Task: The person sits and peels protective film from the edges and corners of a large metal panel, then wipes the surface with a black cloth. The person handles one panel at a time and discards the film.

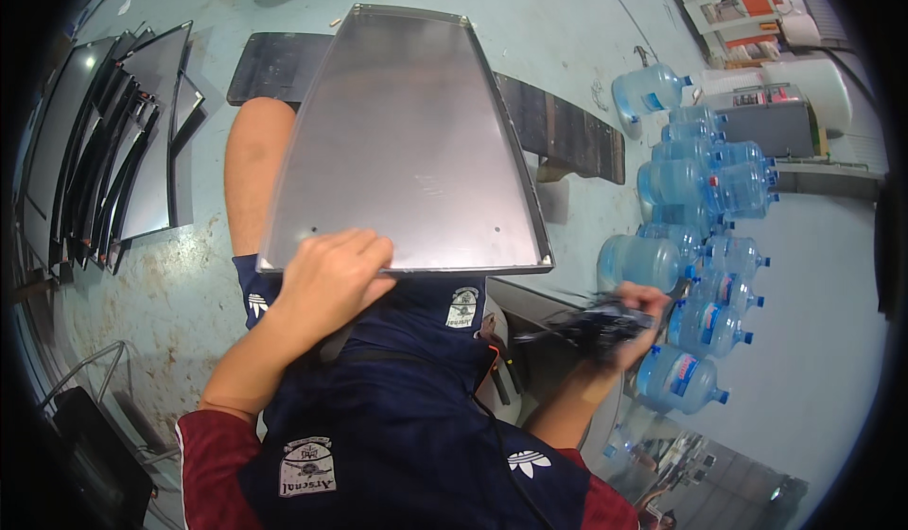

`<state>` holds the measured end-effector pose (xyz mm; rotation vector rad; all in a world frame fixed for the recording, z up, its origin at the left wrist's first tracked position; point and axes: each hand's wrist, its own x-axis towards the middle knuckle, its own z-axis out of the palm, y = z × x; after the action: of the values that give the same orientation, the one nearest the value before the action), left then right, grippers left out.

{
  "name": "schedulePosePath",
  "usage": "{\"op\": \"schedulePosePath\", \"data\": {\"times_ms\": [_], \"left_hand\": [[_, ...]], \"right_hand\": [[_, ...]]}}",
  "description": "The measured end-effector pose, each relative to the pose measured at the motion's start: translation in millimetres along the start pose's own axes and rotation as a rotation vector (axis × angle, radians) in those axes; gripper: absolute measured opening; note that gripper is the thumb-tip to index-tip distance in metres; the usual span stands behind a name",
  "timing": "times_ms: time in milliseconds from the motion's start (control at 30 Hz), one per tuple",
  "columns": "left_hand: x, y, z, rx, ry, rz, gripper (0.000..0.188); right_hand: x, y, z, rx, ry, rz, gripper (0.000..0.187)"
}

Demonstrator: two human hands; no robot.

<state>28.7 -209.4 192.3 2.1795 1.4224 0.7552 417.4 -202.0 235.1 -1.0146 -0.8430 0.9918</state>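
Note:
Across my lap and a dark bench (567,133) rests a wide grey metal panel (407,123) with a raised dark rim, like a shallow tray. Two small holes show near its near edge. My left hand (336,270) is closed over that near edge, at its left part, fingers curled on the top face. Off to the right of the panel, my right hand (638,327) grips a bundle of thin, dark, shiny strips (596,330). The bundle is smeared by motion, so its exact kind does not show. It is apart from the panel.
Several similar dark-rimmed panels (123,142) lean together on the floor at the left. Many large blue water jugs (676,180) lie on their sides at the right. Dark-handled tools (506,374) sit by my right hip. A black chair (95,445) is at lower left.

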Motion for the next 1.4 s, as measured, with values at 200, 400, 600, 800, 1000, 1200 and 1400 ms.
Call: {"op": "schedulePosePath", "data": {"times_ms": [200,400,600,800,1000,1200,1400], "left_hand": [[14.6,-22.5,-48.8,0.136,0.087,0.087,0.034],[12.7,-54.4,-81.2,0.222,0.064,0.041,0.035],[10.7,-55.6,-95.2,0.278,-0.062,-0.065,0.038],[46.2,-8.5,-60.5,-0.002,0.014,0.1,0.034],[74.0,29.5,-12.5,-0.115,-0.061,0.156,0.029],[78.4,34.4,-5.9,-0.114,-0.053,0.167,0.02],[75.7,39.1,-5.6,-0.101,-0.034,0.073,0.012]], "right_hand": [[7.6,-52.4,-26.8,-0.434,-0.094,-0.013,0.035],[9.3,84.9,78.8,-0.136,-0.51,0.776,0.032],[7.3,146.0,131.2,0.169,-0.496,0.982,0.036],[21.5,138.7,137.1,0.172,-0.576,0.937,0.027],[22.1,139.4,129.3,0.168,-0.615,0.935,0.028],[22.7,138.5,130.8,0.157,-0.677,0.85,0.032],[21.3,133.0,134.6,0.139,-0.666,0.884,0.032]]}}
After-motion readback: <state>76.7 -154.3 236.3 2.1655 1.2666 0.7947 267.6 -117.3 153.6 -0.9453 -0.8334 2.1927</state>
